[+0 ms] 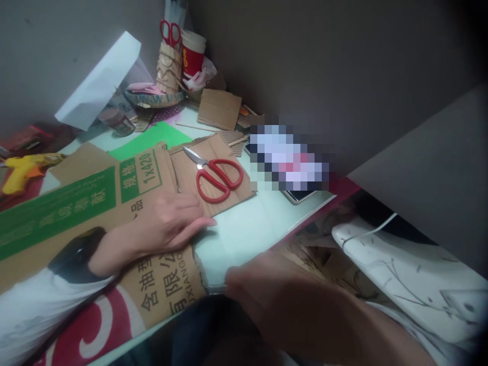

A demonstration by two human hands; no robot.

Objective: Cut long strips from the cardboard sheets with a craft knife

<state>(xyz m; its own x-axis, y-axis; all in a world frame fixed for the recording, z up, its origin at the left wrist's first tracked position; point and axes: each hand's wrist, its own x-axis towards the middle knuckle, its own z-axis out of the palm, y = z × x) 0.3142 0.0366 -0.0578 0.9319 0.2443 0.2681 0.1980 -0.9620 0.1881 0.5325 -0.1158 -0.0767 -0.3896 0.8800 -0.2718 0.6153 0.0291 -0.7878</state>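
Note:
My left hand lies on a large printed cardboard sheet with green bands and black characters. Its fingers are curled and pressed together, the thumb stretched along the side; whatever may be under the fingers is hidden. Just beyond it, red-handled scissors, blades slightly apart, rest on a smaller cardboard piece. My right hand, dark and blurred, is low at the table's near edge, right of the sheet. Its fingers are not distinct.
A phone with a blurred-out screen lies to the right. Behind are green paper, a cardboard square, a red paper cup and a holder with scissors. A yellow glue gun lies at left. A wall borders the table.

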